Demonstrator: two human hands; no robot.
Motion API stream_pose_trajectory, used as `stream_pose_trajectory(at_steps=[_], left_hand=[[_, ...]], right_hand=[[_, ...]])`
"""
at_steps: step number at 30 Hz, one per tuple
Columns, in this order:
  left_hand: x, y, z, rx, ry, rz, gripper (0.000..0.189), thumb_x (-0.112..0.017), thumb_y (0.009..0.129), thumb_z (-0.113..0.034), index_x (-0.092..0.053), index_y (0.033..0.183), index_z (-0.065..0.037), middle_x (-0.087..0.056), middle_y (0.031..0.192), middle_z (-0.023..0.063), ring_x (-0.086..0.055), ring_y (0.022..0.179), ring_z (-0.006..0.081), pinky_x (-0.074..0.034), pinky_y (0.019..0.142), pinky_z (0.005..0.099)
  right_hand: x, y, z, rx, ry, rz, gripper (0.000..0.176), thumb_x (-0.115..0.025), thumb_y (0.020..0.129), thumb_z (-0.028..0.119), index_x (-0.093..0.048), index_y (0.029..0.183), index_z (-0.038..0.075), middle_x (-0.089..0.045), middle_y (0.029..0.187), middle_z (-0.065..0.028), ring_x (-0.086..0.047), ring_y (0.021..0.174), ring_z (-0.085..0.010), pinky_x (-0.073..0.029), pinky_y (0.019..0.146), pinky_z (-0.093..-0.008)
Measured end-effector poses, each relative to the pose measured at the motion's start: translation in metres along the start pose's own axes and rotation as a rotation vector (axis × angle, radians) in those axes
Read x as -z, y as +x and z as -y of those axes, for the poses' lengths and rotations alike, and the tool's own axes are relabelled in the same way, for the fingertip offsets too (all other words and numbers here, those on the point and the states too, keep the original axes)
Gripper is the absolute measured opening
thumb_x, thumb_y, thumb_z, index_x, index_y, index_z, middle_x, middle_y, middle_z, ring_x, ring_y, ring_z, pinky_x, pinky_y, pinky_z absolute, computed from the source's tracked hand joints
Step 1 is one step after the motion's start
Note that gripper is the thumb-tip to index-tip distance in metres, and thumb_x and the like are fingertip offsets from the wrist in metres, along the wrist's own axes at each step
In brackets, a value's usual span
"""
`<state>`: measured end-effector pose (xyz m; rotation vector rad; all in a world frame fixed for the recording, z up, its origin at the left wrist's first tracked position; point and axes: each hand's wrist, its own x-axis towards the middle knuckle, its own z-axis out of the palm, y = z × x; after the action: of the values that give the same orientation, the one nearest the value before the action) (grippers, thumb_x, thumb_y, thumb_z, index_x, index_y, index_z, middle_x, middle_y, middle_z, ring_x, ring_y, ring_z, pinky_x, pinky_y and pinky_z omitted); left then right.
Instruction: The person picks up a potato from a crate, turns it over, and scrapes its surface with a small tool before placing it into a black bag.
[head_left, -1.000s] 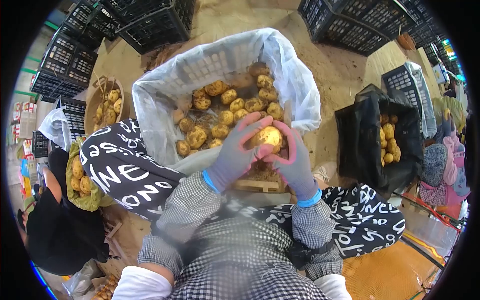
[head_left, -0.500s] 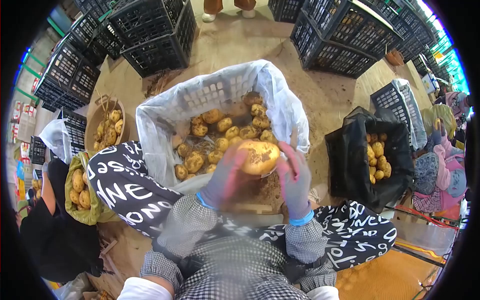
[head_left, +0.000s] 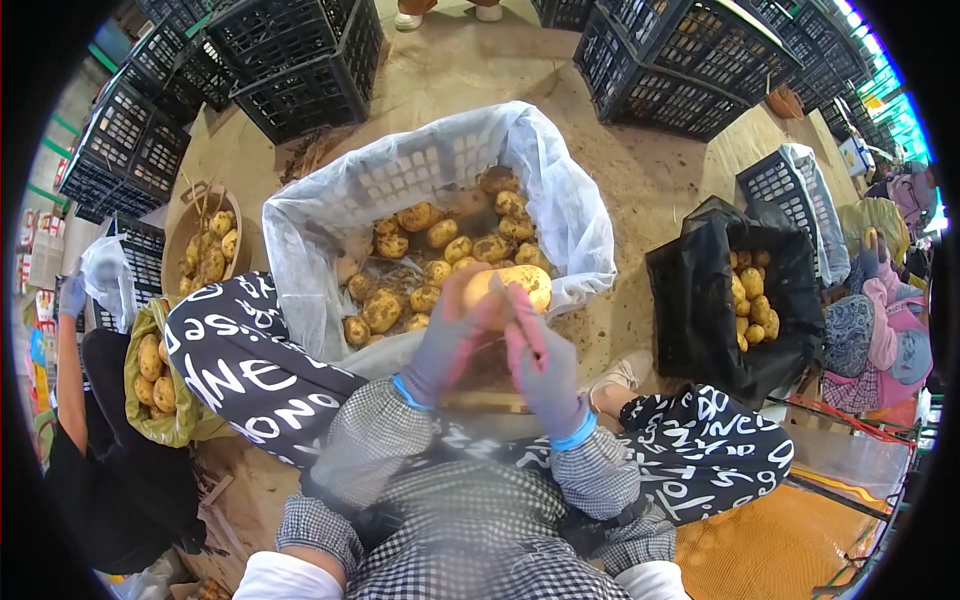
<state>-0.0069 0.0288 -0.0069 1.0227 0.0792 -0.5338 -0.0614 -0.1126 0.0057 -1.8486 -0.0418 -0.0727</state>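
A large, pale yellow potato (head_left: 530,283) is gripped in my gloved left hand (head_left: 443,340), above the near part of a plastic-lined crate (head_left: 592,215). My right hand (head_left: 545,368), also gloved, is closed in front of the potato, its fingertips pressed together against or very near the skin. Whatever sits between those fingertips is too small to make out. Below and beyond my hands, several soil-covered potatoes (head_left: 382,310) lie in the crate.
A black-lined crate (head_left: 690,300) of potatoes stands to the right. On the left are a basket (head_left: 172,240) and a green sack (head_left: 190,425) with potatoes. Stacked black crates (head_left: 310,90) rise at the back. A person in black (head_left: 120,450) is at left; another in pink (head_left: 885,310) at right.
My right hand has moved left from the potato's right side to its front, and its fingers have closed together. The person at left now reaches an arm toward a bagged crate.
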Motion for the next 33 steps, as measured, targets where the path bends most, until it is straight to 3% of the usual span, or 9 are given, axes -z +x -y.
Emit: stream_pose_trajectory(at_steps=[6, 15, 17, 20, 24, 27, 28, 30, 33], left_hand=[[0.000, 0.000, 0.006, -0.060, 0.029, -0.010, 0.058, -0.065, 0.095, -0.025, -0.034, 0.140, -0.005, -0.052, 0.121, 0.0104, -0.058, 0.108, 0.0172, -0.052, 0.092, 0.0310], [-0.003, 0.002, 0.001, -0.083, 0.023, -0.015, 0.061, -0.068, 0.092, -0.020, -0.033, 0.139, -0.004, -0.050, 0.125, 0.0119, -0.057, 0.112, 0.0190, -0.051, 0.096, 0.0322], [-0.006, 0.000, -0.001, -0.102, -0.024, -0.006, 0.063, -0.070, 0.090, -0.018, -0.033, 0.139, -0.004, -0.050, 0.126, 0.0121, -0.057, 0.112, 0.0199, -0.050, 0.097, 0.0327], [-0.004, -0.003, -0.008, -0.172, 0.106, -0.004, 0.070, -0.077, 0.083, -0.018, -0.039, 0.140, -0.005, -0.048, 0.131, 0.0081, -0.052, 0.118, 0.0176, -0.045, 0.100, 0.0311], [-0.010, 0.001, -0.004, -0.476, 0.456, 0.087, 0.079, -0.083, 0.071, -0.011, -0.041, 0.137, -0.003, -0.048, 0.131, 0.0105, -0.050, 0.122, 0.0225, -0.041, 0.104, 0.0341], [-0.018, -0.005, -0.017, -0.641, 1.012, 0.053, 0.086, -0.087, 0.060, -0.011, -0.045, 0.135, -0.001, -0.047, 0.131, 0.0155, -0.044, 0.129, 0.0311, -0.037, 0.108, 0.0388], [-0.016, -0.004, -0.016, -0.561, 0.936, 0.061, 0.086, -0.086, 0.061, -0.012, -0.045, 0.136, -0.001, -0.047, 0.132, 0.0154, -0.044, 0.129, 0.0305, -0.036, 0.109, 0.0385], [-0.012, 0.000, -0.013, -0.405, 0.781, 0.071, 0.086, -0.086, 0.064, -0.014, -0.044, 0.137, -0.001, -0.046, 0.134, 0.0152, -0.044, 0.129, 0.0293, -0.036, 0.109, 0.0378], [-0.009, 0.002, -0.014, -0.451, 0.884, 0.120, 0.079, -0.083, 0.069, -0.017, -0.047, 0.138, -0.002, -0.047, 0.137, 0.0165, -0.046, 0.129, 0.0287, -0.037, 0.109, 0.0374]], right_hand=[[0.018, 0.013, -0.029, -0.005, 0.504, -0.229, 0.047, -0.051, 0.099, 0.012, -0.043, 0.143, -0.002, -0.052, 0.079, 0.0042, -0.039, 0.057, -0.0025, -0.034, 0.050, -0.0184], [0.001, 0.003, -0.025, -0.099, 0.211, -0.080, 0.047, -0.050, 0.102, 0.016, -0.041, 0.145, 0.001, -0.060, 0.085, 0.0023, -0.041, 0.057, -0.0012, -0.035, 0.049, -0.0176], [0.003, 0.001, -0.020, -0.038, 0.169, -0.158, 0.043, -0.045, 0.103, 0.015, -0.042, 0.145, 0.004, -0.065, 0.093, -0.0028, -0.048, 0.060, -0.0030, -0.042, 0.054, -0.0190], [0.023, 0.017, -0.039, -0.120, 0.538, -0.462, 0.044, -0.046, 0.103, 0.020, -0.044, 0.143, 0.002, -0.065, 0.096, -0.0060, -0.057, 0.064, -0.0076, -0.048, 0.059, -0.0218], [0.035, 0.016, -0.012, -0.501, 0.608, -0.106, 0.057, -0.052, 0.099, 0.040, -0.046, 0.138, -0.001, -0.066, 0.097, -0.0086, -0.062, 0.067, -0.0131, -0.052, 0.058, -0.0244], [0.034, 0.013, -0.015, -0.262, 0.692, 0.027, 0.058, -0.062, 0.094, 0.030, -0.043, 0.140, -0.001, -0.059, 0.121, -0.0088, -0.058, 0.106, -0.0165, -0.048, 0.091, -0.0308], [0.033, 0.015, -0.001, -0.151, 0.772, 0.021, 0.059, -0.065, 0.093, 0.023, -0.041, 0.141, -0.002, -0.056, 0.127, -0.0089, -0.055, 0.116, -0.0172, -0.045, 0.100, -0.0330], [0.035, 0.015, 0.003, -0.158, 0.719, 0.002, 0.070, -0.072, 0.088, 0.020, -0.036, 0.144, -0.003, -0.051, 0.133, -0.0102, -0.053, 0.121, -0.0193, -0.044, 0.102, -0.0337], [0.036, 0.013, -0.001, -0.195, 0.707, 0.031, 0.077, -0.074, 0.085, 0.025, -0.034, 0.146, -0.002, -0.050, 0.135, -0.0106, -0.051, 0.122, -0.0191, -0.042, 0.104, -0.0337]])
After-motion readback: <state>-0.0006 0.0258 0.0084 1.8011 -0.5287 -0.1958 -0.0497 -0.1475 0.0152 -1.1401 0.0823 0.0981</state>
